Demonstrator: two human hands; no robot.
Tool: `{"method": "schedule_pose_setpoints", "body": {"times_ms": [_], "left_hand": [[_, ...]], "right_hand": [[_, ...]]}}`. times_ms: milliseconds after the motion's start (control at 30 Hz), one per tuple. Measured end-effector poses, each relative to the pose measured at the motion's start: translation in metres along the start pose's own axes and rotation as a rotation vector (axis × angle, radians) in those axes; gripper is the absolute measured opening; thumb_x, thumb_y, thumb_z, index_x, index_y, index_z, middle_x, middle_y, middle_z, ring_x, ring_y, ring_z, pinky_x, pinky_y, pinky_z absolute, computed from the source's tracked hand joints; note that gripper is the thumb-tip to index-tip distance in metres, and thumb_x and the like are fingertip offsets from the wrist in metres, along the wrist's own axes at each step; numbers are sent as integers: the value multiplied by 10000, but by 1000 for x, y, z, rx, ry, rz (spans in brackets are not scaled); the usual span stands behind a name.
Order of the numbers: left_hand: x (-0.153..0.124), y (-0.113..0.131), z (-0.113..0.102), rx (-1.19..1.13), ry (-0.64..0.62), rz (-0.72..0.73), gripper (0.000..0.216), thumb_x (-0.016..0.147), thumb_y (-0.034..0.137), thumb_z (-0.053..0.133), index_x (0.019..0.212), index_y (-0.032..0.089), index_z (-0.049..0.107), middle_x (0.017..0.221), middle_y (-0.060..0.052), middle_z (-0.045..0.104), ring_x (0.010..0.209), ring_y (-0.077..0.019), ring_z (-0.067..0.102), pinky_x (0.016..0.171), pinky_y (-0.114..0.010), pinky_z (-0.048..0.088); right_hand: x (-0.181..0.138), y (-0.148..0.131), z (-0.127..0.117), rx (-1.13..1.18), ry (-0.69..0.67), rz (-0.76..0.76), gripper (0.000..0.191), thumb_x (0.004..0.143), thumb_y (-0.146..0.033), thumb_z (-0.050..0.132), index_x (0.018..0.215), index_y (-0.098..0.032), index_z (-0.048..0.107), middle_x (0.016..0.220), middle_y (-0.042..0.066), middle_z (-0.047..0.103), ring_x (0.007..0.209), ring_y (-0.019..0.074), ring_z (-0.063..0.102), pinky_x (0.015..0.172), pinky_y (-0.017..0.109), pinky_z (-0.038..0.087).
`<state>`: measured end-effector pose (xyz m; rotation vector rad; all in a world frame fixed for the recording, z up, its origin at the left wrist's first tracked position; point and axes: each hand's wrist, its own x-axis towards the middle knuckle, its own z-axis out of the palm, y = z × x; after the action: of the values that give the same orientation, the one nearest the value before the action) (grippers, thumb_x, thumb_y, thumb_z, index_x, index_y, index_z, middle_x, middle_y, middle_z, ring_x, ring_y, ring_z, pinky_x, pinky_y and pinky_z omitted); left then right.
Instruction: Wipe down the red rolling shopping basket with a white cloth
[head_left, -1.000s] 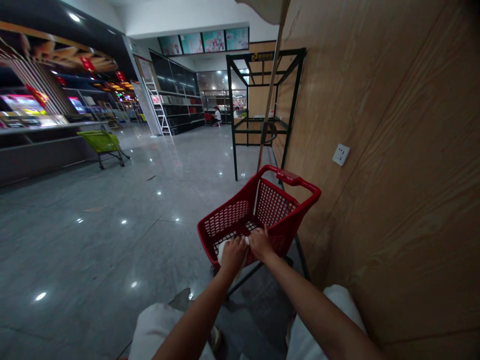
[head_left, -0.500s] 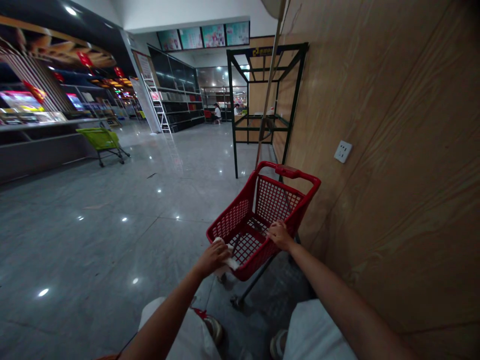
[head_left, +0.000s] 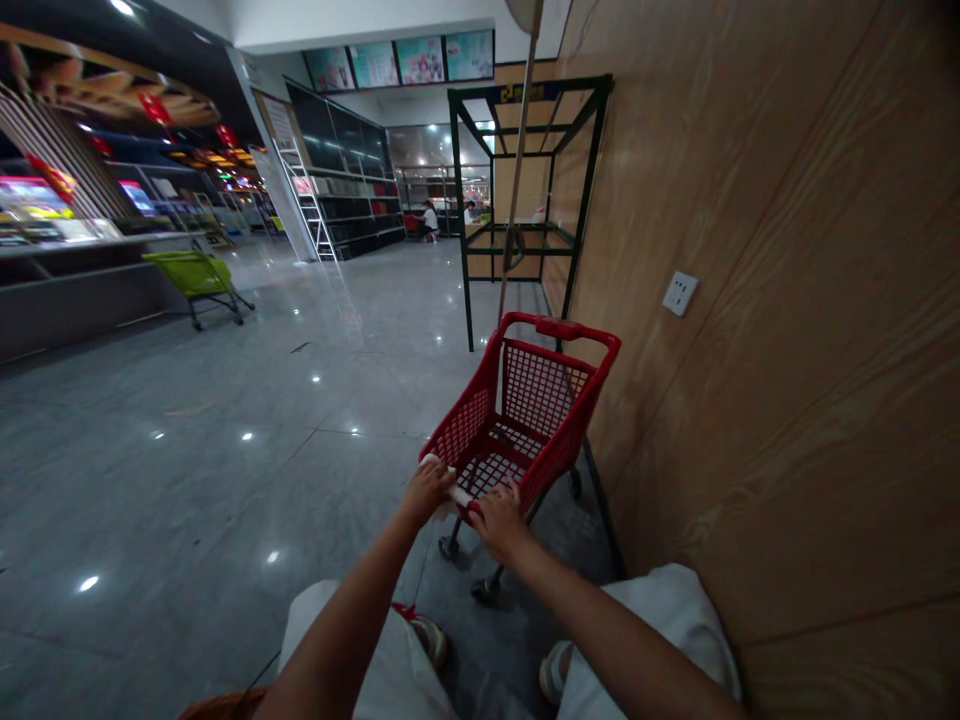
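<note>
right hand (head_left: 498,518) has moved nearer the white cloth (head_left: 460,495)

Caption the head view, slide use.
Left hand holds a white cloth at the near end of a red cart; right hand touches the cart, wood-grain wall alongside.

Spots of light (head_left: 88,583) are reflected by the grey floor (head_left: 187,510). On the wood-grained wall (head_left: 787,320) at the right, a white socket (head_left: 680,293) is mounted.

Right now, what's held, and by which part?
The left hand holds a white cloth by its middle on the red cart's near rim; the right hand touches that rim, grip unclear.
</note>
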<state>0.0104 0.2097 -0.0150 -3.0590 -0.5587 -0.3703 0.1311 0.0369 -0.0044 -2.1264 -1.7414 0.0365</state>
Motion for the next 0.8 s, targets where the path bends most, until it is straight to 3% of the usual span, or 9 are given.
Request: {"method": "schedule_pose_setpoints", "body": {"times_ms": [133, 300, 433, 500, 567, 633, 700, 800], "left_hand": [[-6, 30, 2, 12, 78, -30, 250, 795, 250, 616, 1043, 228, 591, 1046, -59, 590, 1039, -225, 495, 980, -396, 371], [-10, 83, 12, 31, 166, -95, 266, 795, 367, 620, 1019, 228, 586, 1001, -50, 585, 979, -228, 497, 941, -391, 359], [-9, 123, 21, -2, 226, -178, 217, 793, 376, 626, 959, 236, 611, 953, -41, 595, 949, -218, 499, 901, -379, 346], [-10, 137, 23, -6, 254, -209, 204, 789, 381, 632, 935, 238, 618, 945, -32, 601, 943, -218, 496, 891, -375, 336], [-12, 148, 24, -4, 279, -230, 195, 790, 392, 630, 908, 237, 619, 935, -24, 604, 930, -216, 493, 880, -370, 330], [-16, 155, 24, -1, 302, -251, 191, 795, 409, 621, 875, 235, 619, 906, -20, 604, 897, -209, 493, 863, -364, 327], [-22, 160, 23, 4, 320, -269, 190, 799, 415, 614, 863, 236, 620, 881, -21, 600, 869, -202, 490, 851, -361, 323], [-34, 163, 21, 15, 324, -283, 182, 800, 413, 614, 868, 243, 622, 875, -21, 592, 871, -200, 485, 843, -358, 318]], "right_hand": [[-7, 23, -7, 23, -3, -34, 317, 939, -279, 388, 806, -200, 665, 850, 39, 686, 943, 185, 536, 1044, 429, 185], [-26, 61, -30, -10, -11, -33, 301, 912, -277, 441, 743, -212, 681, 760, 13, 686, 863, 158, 565, 1037, 377, 229], [-29, 64, -55, 21, -79, 58, 285, 881, -214, 454, 718, -205, 688, 757, 22, 695, 796, 156, 607, 1027, 394, 281], [-25, 53, -78, 82, 33, 63, 212, 854, -215, 496, 767, -199, 689, 947, 56, 694, 909, 171, 613, 1001, 382, 331], [-21, 33, -107, 89, 289, -13, 122, 804, -268, 586, 776, -197, 681, 1264, 91, 564, 1172, 222, 498, 1043, 416, 290], [-22, 8, -140, 1, 520, -139, 172, 761, -331, 644, 645, -204, 649, 1449, 38, 373, 1357, 300, 243, 1100, 543, 78], [-26, -18, -171, -95, 678, -259, 223, 753, -344, 657, 578, -210, 623, 1493, -38, 288, 1401, 322, 50, 1066, 599, -97], [-35, -49, -206, -173, 806, -345, 212, 752, -312, 660, 565, -220, 620, 1495, -111, 258, 1400, 314, -85, 1026, 594, -213]]}}
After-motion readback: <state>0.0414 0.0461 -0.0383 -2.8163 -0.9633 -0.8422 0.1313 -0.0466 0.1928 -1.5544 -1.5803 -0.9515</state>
